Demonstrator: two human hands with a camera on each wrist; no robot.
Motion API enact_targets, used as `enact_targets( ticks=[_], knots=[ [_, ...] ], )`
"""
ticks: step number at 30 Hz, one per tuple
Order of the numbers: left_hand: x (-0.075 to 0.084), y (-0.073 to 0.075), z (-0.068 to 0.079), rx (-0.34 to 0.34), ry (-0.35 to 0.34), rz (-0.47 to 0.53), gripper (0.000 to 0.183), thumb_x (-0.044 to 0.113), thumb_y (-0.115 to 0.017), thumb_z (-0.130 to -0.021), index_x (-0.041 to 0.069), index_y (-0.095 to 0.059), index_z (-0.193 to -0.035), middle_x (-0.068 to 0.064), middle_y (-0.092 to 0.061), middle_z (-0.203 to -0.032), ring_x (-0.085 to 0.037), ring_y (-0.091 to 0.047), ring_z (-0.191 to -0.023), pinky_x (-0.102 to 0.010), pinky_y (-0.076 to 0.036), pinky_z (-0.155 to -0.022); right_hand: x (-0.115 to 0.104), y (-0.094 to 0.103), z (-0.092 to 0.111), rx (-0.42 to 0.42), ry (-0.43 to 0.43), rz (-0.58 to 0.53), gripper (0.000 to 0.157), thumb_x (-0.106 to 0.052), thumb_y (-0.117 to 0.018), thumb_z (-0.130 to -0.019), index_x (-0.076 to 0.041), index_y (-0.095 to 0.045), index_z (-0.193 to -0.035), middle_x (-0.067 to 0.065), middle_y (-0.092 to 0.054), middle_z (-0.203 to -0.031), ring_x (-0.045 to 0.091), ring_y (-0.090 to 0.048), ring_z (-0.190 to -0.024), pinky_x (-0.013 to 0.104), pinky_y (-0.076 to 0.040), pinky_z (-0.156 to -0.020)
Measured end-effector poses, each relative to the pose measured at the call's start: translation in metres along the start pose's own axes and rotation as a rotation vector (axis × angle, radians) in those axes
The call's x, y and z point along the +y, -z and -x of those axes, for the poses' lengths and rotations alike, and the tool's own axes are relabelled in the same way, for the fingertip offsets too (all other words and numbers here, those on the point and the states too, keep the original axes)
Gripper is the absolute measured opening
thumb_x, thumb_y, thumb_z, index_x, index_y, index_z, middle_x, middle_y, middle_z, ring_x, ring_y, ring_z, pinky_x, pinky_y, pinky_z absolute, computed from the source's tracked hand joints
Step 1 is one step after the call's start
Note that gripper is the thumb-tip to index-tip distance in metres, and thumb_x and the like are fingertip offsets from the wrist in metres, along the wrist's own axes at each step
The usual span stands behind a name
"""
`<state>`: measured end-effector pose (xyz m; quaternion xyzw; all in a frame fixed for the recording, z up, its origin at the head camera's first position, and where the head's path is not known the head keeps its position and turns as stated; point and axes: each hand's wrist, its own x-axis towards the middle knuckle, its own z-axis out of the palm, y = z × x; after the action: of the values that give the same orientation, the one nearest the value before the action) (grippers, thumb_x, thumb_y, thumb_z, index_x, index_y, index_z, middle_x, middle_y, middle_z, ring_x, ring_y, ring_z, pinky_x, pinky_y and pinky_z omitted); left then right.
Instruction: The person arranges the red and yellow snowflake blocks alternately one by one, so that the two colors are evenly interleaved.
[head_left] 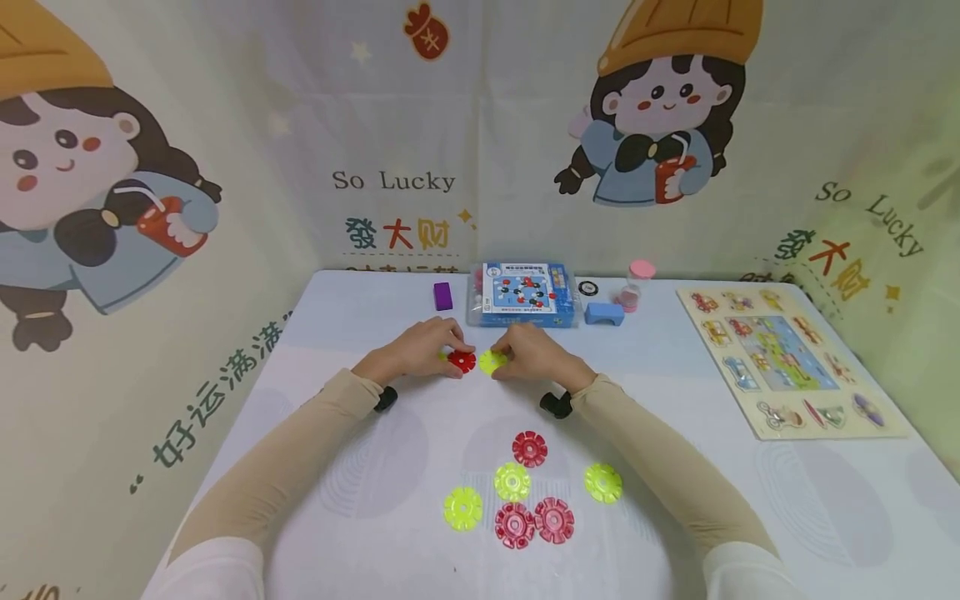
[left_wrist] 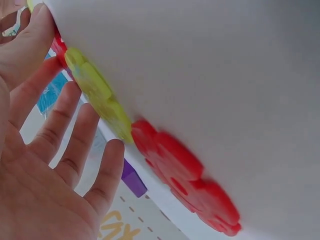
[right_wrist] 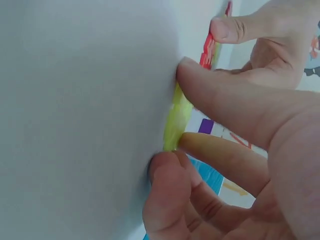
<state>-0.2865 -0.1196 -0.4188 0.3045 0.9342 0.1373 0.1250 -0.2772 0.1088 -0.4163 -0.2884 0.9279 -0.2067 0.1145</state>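
My left hand (head_left: 426, 348) pinches a red notched disc (head_left: 462, 362) between thumb and index finger; its other fingers are spread in the left wrist view. Along the table there run a yellow-green disc (left_wrist: 97, 95) and another red disc (left_wrist: 187, 180), mostly hidden by this hand in the head view. Just to the right, my right hand (head_left: 534, 354) grips a yellow-green disc (head_left: 489, 362) with thumb and fingers at its edges. The red and yellow-green discs lie close together; whether their notches join cannot be told.
Nearer me lie several loose discs, among them a red one (head_left: 530, 449) and a yellow-green one (head_left: 603, 483). Behind the hands stand a clear-lidded box (head_left: 522, 296), a purple block (head_left: 443, 297), a blue arch block (head_left: 604, 313) and a pink sand timer (head_left: 632, 287). A puzzle board (head_left: 787, 362) lies right.
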Motion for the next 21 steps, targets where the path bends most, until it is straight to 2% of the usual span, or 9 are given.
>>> enact_targets(
  ticks=[3, 7, 9, 10, 12, 17, 19, 21],
  knots=[
    [0.000, 0.001, -0.002, -0.011, 0.007, 0.010, 0.053, 0.042, -0.078, -0.075, 0.032, -0.063, -0.124, 0.006, -0.054, -0.111, -0.013, -0.047, -0.103, -0.030, -0.042, -0.086, 0.000, -0.002, 0.001, 0.021, 0.000, 0.006, 0.044, -0.027, -0.081, -0.074, -0.009, -0.071, -0.112, 0.004, -0.073, -0.099, 0.017, -0.051, -0.079, 0.026, -0.040, -0.064],
    [-0.001, 0.001, -0.005, -0.020, 0.001, 0.054, 0.051, 0.041, -0.078, -0.075, 0.028, -0.065, -0.122, 0.006, -0.057, -0.111, -0.013, -0.049, -0.104, -0.031, -0.043, -0.087, -0.005, -0.005, 0.009, 0.054, -0.033, -0.007, 0.052, -0.030, -0.082, -0.073, -0.010, -0.067, -0.118, 0.004, -0.071, -0.101, 0.016, -0.055, -0.084, 0.025, -0.044, -0.066],
    [0.000, 0.001, -0.006, -0.011, -0.001, 0.077, 0.050, 0.042, -0.078, -0.075, 0.026, -0.066, -0.121, 0.006, -0.059, -0.108, -0.013, -0.051, -0.102, -0.030, -0.043, -0.086, -0.013, -0.008, 0.020, 0.069, -0.014, -0.008, 0.054, -0.032, -0.082, -0.072, -0.012, -0.067, -0.119, 0.004, -0.069, -0.104, 0.014, -0.056, -0.087, 0.024, -0.047, -0.069],
    [0.001, 0.001, -0.007, -0.004, -0.007, 0.085, 0.050, 0.042, -0.078, -0.075, 0.024, -0.066, -0.121, 0.006, -0.060, -0.107, -0.014, -0.051, -0.100, -0.030, -0.043, -0.085, -0.020, -0.011, 0.028, 0.065, 0.015, -0.008, 0.054, -0.033, -0.082, -0.072, -0.013, -0.067, -0.119, 0.002, -0.068, -0.102, 0.014, -0.056, -0.086, 0.023, -0.047, -0.069],
    [0.006, 0.001, -0.010, 0.011, -0.019, 0.084, 0.051, 0.043, -0.078, -0.074, 0.023, -0.066, -0.121, 0.006, -0.061, -0.105, -0.015, -0.052, -0.096, -0.030, -0.043, -0.081, -0.037, -0.018, 0.046, 0.029, 0.127, 0.004, 0.052, -0.037, -0.081, -0.072, -0.015, -0.068, -0.118, -0.001, -0.065, -0.100, 0.010, -0.055, -0.084, 0.021, -0.046, -0.069],
    [0.018, -0.004, -0.020, 0.018, -0.065, 0.041, 0.054, 0.047, -0.076, -0.075, 0.028, -0.064, -0.124, 0.004, -0.059, -0.110, -0.013, -0.049, -0.096, -0.029, -0.043, -0.079, -0.085, -0.045, 0.093, -0.184, 0.501, 0.119, 0.052, -0.052, -0.072, -0.077, -0.025, -0.065, -0.121, -0.008, -0.059, -0.103, 0.002, -0.052, -0.088, 0.011, -0.043, -0.073],
    [0.021, -0.006, -0.024, 0.018, -0.073, 0.025, 0.053, 0.047, -0.075, -0.076, 0.030, -0.063, -0.124, 0.005, -0.058, -0.112, -0.012, -0.048, -0.100, -0.029, -0.043, -0.081, -0.097, -0.053, 0.105, -0.218, 0.561, 0.172, 0.049, -0.053, -0.070, -0.078, -0.028, -0.065, -0.120, -0.010, -0.057, -0.103, -0.001, -0.050, -0.089, 0.008, -0.041, -0.073],
    [0.024, -0.007, -0.026, 0.019, -0.066, 0.019, 0.052, 0.047, -0.075, -0.076, 0.031, -0.063, -0.124, 0.007, -0.056, -0.114, -0.010, -0.047, -0.105, -0.029, -0.043, -0.085, -0.104, -0.058, 0.111, -0.211, 0.566, 0.211, 0.044, -0.051, -0.071, -0.078, -0.030, -0.066, -0.116, -0.011, -0.055, -0.101, -0.002, -0.048, -0.090, 0.007, -0.040, -0.072]
  ],
)
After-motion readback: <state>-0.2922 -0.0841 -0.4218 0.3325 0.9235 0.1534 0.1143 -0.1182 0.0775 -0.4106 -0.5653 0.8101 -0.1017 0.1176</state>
